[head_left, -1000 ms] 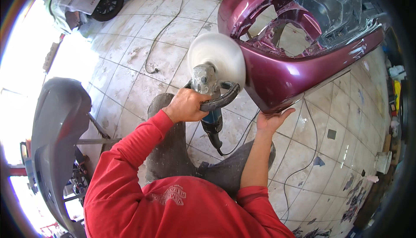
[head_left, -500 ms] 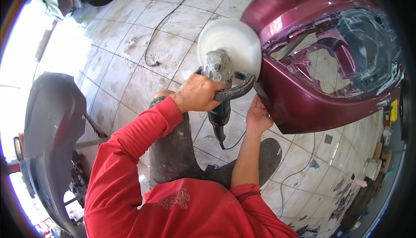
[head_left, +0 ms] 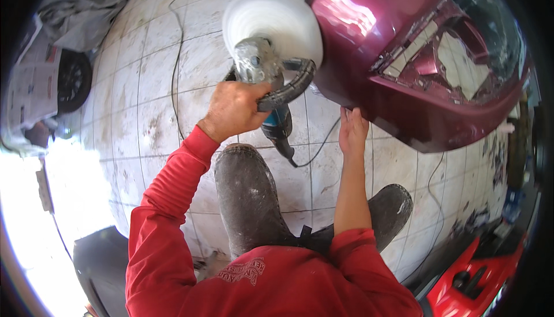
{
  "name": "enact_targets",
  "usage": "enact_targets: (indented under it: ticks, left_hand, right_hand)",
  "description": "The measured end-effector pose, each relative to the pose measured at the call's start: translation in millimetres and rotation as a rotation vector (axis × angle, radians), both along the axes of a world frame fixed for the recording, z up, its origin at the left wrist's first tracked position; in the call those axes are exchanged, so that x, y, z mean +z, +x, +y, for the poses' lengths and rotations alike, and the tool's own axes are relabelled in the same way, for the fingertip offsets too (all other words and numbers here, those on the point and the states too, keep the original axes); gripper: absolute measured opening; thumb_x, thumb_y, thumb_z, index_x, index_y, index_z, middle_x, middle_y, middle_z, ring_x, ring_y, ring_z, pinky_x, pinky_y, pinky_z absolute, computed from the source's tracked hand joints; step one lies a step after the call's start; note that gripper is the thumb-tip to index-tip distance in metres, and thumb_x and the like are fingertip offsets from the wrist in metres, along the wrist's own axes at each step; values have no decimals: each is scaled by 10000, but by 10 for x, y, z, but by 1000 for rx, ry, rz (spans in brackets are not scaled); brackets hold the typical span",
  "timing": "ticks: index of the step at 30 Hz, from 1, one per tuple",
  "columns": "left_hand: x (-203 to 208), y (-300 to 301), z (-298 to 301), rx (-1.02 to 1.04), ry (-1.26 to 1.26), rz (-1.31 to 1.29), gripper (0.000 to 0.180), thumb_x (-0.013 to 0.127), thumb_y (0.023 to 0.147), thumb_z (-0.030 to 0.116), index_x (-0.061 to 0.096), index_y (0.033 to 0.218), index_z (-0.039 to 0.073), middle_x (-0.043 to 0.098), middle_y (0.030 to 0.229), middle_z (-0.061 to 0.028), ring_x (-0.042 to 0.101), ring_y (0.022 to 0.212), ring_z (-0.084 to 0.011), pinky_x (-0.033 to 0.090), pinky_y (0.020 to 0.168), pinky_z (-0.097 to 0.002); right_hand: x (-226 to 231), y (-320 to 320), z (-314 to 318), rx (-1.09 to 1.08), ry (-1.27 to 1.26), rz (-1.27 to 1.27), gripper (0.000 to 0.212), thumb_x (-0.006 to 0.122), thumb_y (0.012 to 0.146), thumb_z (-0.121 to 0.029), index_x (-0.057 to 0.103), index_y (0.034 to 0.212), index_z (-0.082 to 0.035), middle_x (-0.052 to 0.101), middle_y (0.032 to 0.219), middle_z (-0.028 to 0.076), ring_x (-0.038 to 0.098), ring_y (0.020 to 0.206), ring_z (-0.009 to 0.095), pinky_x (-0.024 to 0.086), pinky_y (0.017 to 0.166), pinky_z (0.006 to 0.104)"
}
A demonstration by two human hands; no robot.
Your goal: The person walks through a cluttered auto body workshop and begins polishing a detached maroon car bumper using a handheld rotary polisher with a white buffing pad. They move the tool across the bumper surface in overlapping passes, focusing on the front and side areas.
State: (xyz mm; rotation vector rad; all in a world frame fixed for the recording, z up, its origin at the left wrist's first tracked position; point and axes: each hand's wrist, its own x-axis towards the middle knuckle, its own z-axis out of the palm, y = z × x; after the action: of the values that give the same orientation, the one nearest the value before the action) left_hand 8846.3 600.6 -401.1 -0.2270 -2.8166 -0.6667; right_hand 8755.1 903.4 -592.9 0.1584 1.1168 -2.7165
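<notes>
Head | left hand (head_left: 234, 109) still clenched on polisher (head_left: 262, 69) | right hand (head_left: 353, 129) flat under bumper (head_left: 404, 57) | pad now touching bumper

Harsh daylight blows out the lower left; glare streaks the maroon bumper (head_left: 369, 23). The white polishing pad (head_left: 274, 20) looks motion-blurred, perhaps spinning. Edges bend and darken.

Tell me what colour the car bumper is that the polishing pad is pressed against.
The bumper is a glossy dark red, almost maroon; the head view shows it best.
</notes>
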Motion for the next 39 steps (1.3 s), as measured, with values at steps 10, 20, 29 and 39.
enact_targets:
  ticks: [10,20,29,39]
  left_hand:
    - [-78,-114,-434,-153,-58,131,222,786,695,155,654,870,116,658,680,-85,645,612,-327,500,565,-442]
    - [-436,236,-337,-134,-27,139,285,809,663,87,685,918,64,631,675,-119,618,611,-330,482,581,-426]
    - [-613,665,-131,-24,50,173,254,832,680,92,703,895,57,595,629,-124,604,568,-320,462,539,-411]
    - [-731,961,3,30,39,172,288,838,665,84,692,908,32,589,664,-135,579,575,-332,445,540,-407]
  right_hand:
    - [81,73,-261,-206,33,77,815,777,911,-428,377,1563,-147,478,1553,10,468,1417,222,350,1209,435]
    - [498,67,-677,-190,-45,171,839,562,935,-716,429,1546,-155,577,1448,-4,568,1258,212,449,1065,444]
    - [905,195,-819,-202,-8,139,843,601,900,-743,463,1499,-166,583,1404,18,560,1274,235,468,1072,465]
    - [1019,270,-880,-235,-6,153,783,607,923,-717,506,1445,-142,619,1326,21,601,1184,238,491,1019,444]
